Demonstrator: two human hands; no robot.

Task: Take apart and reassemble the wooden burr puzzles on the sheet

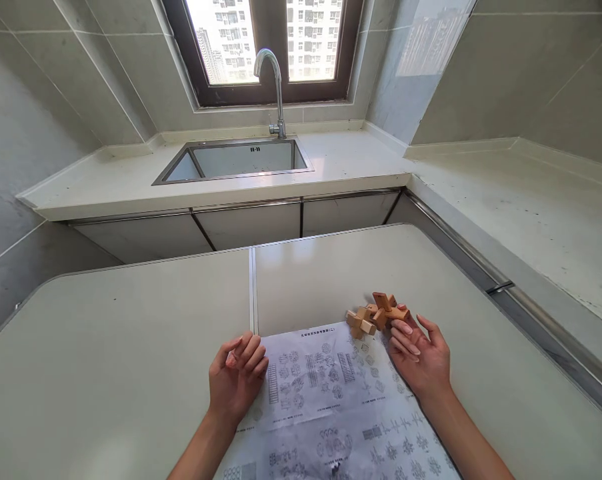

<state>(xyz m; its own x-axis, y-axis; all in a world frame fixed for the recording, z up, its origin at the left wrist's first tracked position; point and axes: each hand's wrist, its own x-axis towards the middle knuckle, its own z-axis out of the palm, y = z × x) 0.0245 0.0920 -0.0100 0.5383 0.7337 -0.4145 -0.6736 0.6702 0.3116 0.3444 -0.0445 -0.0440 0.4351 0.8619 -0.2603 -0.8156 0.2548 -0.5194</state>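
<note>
Two wooden interlocking puzzles sit side by side near the upper right corner of a printed sheet. The paler wooden puzzle [361, 323] is on the left, and the browner wooden puzzle [383, 309] is on the right, close against it. My right hand [421, 353] rests beside the browner one, its fingertips touching or nearly touching the wood. Its thumb stands apart and the fingers are half bent. My left hand [238, 377] lies at the left edge of the paper sheet [305, 420] with its fingers curled in; nothing shows in it. Small puzzle diagrams cover the sheet.
The pale table [131, 347] has a seam strip [253, 287] across it. Beyond stand a counter [351, 157] with a sink [251, 175] and a tap [278, 93], below a window. Another counter [541, 207] runs along the right, with a metal edge rail.
</note>
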